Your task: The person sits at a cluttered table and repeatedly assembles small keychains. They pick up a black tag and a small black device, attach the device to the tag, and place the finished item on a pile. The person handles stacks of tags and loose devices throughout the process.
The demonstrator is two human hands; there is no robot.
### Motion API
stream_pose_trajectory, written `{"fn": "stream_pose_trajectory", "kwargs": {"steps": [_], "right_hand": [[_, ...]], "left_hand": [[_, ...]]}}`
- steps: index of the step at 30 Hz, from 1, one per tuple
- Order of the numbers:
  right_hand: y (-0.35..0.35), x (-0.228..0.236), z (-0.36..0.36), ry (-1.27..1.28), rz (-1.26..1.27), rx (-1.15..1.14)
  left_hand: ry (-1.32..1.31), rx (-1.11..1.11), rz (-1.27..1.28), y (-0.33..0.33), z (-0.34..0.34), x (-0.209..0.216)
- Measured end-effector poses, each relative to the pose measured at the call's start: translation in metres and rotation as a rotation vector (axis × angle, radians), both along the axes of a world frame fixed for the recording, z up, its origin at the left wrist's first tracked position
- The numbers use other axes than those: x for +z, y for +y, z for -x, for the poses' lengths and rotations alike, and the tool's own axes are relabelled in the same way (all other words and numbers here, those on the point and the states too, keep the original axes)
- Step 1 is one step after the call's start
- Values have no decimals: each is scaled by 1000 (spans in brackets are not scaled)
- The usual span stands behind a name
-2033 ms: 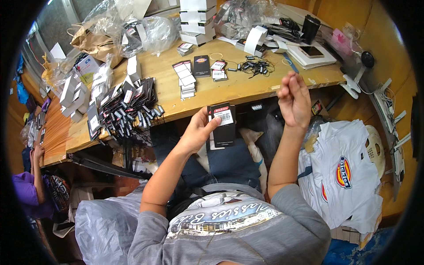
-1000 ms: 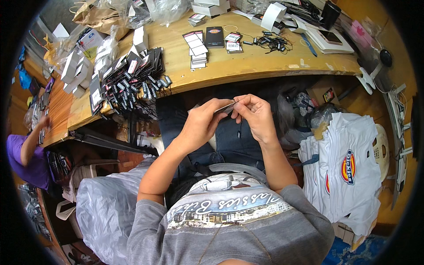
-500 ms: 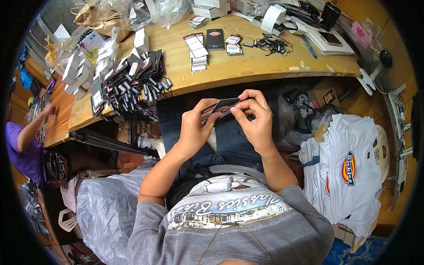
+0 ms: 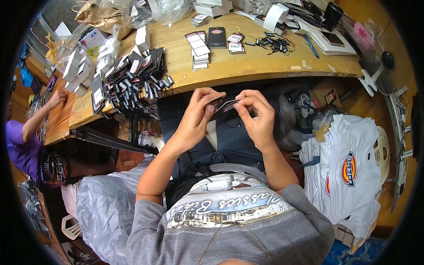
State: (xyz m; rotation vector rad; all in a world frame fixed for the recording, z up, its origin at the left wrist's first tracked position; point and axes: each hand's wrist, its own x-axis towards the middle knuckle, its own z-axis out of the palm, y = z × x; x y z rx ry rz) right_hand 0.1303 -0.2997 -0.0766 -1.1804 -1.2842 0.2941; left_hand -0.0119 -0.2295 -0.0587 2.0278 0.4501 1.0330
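Above my lap, just off the table's front edge, both hands are raised close together. My left hand (image 4: 197,118) is closed, pinching a dark card-like hang tag (image 4: 215,100) between thumb and fingers. Thin tags (image 4: 230,104), seen nearly edge-on, are pinched between the thumb and fingertips of my right hand (image 4: 257,117). How many cards each hand holds cannot be made out. On the table ahead lie a stack of white tags (image 4: 199,48), a black tag (image 4: 217,38), small barcode labels (image 4: 235,43) and a tangle of black tag strings (image 4: 274,43).
A large heap of strung black tags (image 4: 137,79) overhangs the wooden table's edge (image 4: 247,75) at left. White boxes (image 4: 78,70) stand behind it. Folded white shirts (image 4: 340,168) are piled at right, a grey plastic bag (image 4: 108,212) at left. A person in purple (image 4: 24,143) sits far left.
My hands have tilted the tags to a steeper, edge-on angle and moved slightly apart at the wrists. The other person's arm at far left has shifted.
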Motion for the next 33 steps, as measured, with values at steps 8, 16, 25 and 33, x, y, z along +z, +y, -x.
{"fn": "stream_pose_trajectory", "kwargs": {"steps": [8, 16, 25, 33], "right_hand": [[-3, 11, 14, -197, -145, -139], [-7, 14, 15, -209, -196, -148], [-7, 13, 20, -126, -159, -98], [-3, 9, 14, -143, -88, -11]], "left_hand": [[-243, 59, 248, -8, -1, -4], [-3, 99, -11, -12, 8, 7], [28, 115, -270, -14, 11, 11], [0, -150, 124, 3, 16, 11]]}}
